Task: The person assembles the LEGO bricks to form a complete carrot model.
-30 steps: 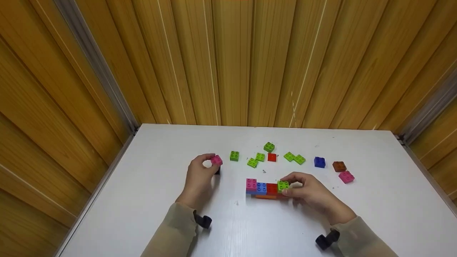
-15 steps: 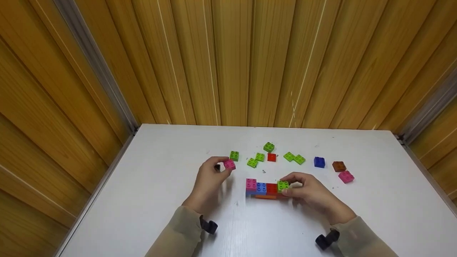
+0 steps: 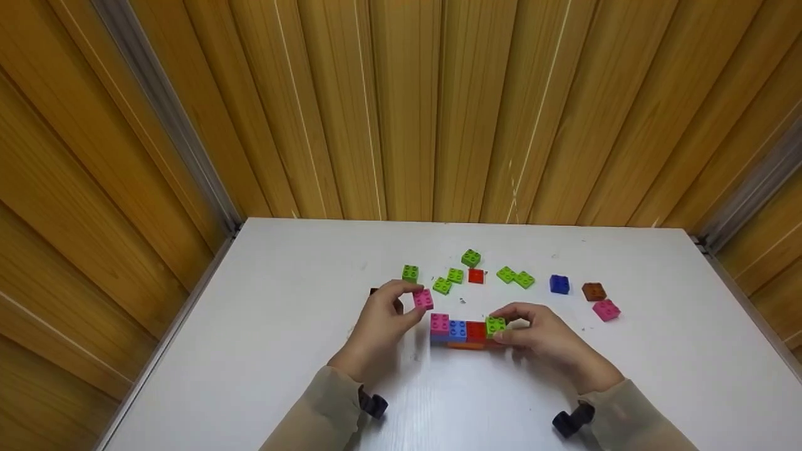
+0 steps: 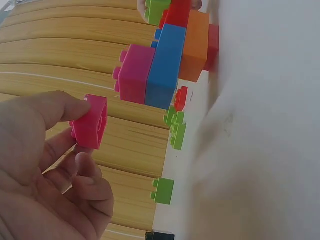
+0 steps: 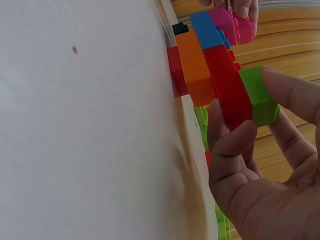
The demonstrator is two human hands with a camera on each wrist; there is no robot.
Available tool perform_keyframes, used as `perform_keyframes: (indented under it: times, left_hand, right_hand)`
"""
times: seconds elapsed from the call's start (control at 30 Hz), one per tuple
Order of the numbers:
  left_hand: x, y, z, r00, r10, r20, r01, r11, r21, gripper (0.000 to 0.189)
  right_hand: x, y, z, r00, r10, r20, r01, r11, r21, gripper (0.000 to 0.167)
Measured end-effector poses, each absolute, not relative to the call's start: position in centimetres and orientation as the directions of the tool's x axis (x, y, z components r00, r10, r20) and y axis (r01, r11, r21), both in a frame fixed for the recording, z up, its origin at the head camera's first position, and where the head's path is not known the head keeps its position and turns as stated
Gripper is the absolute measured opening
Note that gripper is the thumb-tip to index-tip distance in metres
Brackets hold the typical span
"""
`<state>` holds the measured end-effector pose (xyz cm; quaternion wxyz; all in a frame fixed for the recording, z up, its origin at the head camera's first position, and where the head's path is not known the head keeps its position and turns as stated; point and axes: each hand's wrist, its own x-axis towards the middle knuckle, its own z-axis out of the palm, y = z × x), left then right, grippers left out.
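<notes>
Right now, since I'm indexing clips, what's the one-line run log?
left hand: pinches pink brick | right hand: grips assembly at green brick | pinched brick: apart from assembly

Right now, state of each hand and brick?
Multicoloured plastic brick stack: held
Bare right hand: gripping stack
Bare left hand: pinching
Square pink plastic brick: pinched
Square blue plastic brick: loose
Square brown plastic brick: loose
Square red plastic brick: loose
Second pink brick: loose
Six square green bricks: unstacked
Black brick: partly hidden
</notes>
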<state>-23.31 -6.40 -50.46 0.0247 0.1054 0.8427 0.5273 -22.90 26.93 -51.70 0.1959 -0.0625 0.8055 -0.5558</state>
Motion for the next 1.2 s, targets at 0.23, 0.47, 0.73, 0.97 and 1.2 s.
perform_keyframes:
  times: [0.23,0.47,0.73,0.97,1.2]
  left_hand:
    - [-22.5,-5.5,-50.4,-0.964,0.26,0.052,0.145,0.352,0.925,0.035]
    - [-22.1,-4.5,-50.8,-0.956,0.288,0.052,0.169,0.4,0.901,0.033]
    - [-22.0,-3.5,-51.2,-0.936,0.341,0.083,0.227,0.408,0.884,0.034]
    - [-22.1,-3.0,-51.7,-0.921,0.383,0.079,0.248,0.416,0.875,0.036]
    - [-22.1,-2.7,-52.3,-0.921,0.387,0.05,0.224,0.421,0.879,0.038]
  right_hand:
    - [-22.8,26.9,-51.6,-0.916,-0.296,-0.27,0.141,0.393,-0.909,0.046]
    - [-22.7,26.9,-51.6,-0.916,-0.29,-0.277,0.147,0.399,-0.905,0.046]
    - [-22.9,26.9,-51.5,-0.918,-0.285,-0.275,0.139,0.419,-0.897,0.046]
    - [-22.9,27.0,-51.6,-0.916,-0.307,-0.259,0.128,0.387,-0.913,0.046]
    - [-22.9,27.0,-51.6,-0.917,-0.303,-0.26,0.131,0.387,-0.913,0.045]
